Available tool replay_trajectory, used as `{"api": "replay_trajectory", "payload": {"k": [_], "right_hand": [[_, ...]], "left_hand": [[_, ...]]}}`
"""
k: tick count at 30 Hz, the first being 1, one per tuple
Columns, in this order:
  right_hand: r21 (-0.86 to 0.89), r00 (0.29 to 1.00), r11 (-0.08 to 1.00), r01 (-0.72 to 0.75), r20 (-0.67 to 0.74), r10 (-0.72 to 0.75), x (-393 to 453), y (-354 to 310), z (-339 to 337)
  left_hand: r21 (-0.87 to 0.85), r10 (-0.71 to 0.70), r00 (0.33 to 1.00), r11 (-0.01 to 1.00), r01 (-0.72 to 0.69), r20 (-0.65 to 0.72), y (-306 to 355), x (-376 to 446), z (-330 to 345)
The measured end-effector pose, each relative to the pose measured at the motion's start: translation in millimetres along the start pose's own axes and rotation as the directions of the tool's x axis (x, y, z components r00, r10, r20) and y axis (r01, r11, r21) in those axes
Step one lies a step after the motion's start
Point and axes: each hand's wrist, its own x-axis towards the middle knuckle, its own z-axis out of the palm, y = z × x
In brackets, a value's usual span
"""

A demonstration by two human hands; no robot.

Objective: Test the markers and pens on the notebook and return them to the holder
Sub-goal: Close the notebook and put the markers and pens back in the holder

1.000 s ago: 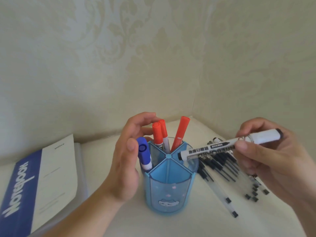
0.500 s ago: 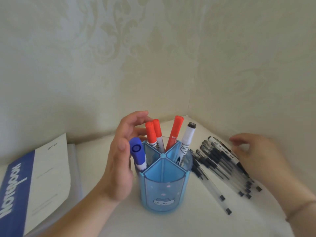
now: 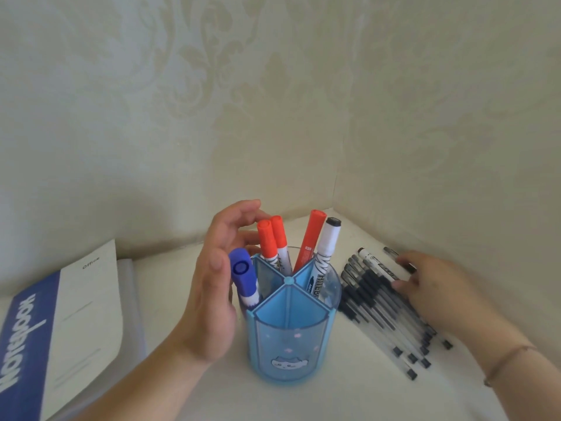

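Note:
A blue pen holder (image 3: 288,344) with several compartments stands on the white table. In it are a blue marker (image 3: 243,275), three red markers (image 3: 268,241) and a white marker with a black cap (image 3: 328,241). My left hand (image 3: 212,293) wraps round the holder's left side, thumb in front and fingers behind. To the right lies a pile of black gel pens (image 3: 379,311). My right hand (image 3: 431,287) rests on that pile and pinches the end of a white black-ink marker (image 3: 375,264) lying on top. The notebook (image 3: 76,314) lies shut at the left.
The table sits in a corner, with wallpapered walls close behind and to the right. A grey folder (image 3: 133,299) lies under the notebook. Bare tabletop (image 3: 349,390) shows in front of the holder.
My right hand put the black-capped marker into the holder's right compartment, then moved right to the pen pile and closed its fingers on another marker. My left hand stayed on the holder.

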Motion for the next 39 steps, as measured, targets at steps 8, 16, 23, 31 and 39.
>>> {"api": "replay_trajectory", "payload": {"k": [8, 16, 23, 31, 39], "right_hand": [[0.751, 0.959, 0.599, 0.276, -0.256, -0.122, -46.5, -39.1, -39.0], [0.797, 0.830, 0.273, 0.539, -0.447, -0.334, -83.3, -64.6, -38.6], [0.751, 0.770, 0.208, 0.626, -0.556, -0.312, -84.5, -65.9, -36.1], [0.790, 0.777, 0.186, 0.585, -0.480, -0.407, -71.2, -47.8, -41.1], [0.854, 0.788, -0.087, 0.512, -0.508, -0.347, -62.9, -37.5, -51.9]], "left_hand": [[-0.001, 0.007, 1.000, 1.000, -0.007, 0.003, -1.1, 1.3, -0.3], [0.008, 0.000, 1.000, 1.000, 0.000, 0.003, -1.3, 1.3, -0.1], [0.014, -0.004, 1.000, 1.000, 0.003, 0.005, -1.1, 0.6, 0.7], [0.022, -0.017, 1.000, 1.000, 0.017, -0.001, -2.0, 0.4, 0.0], [0.024, -0.017, 1.000, 1.000, 0.017, -0.007, -0.6, 1.6, -0.6]]}}
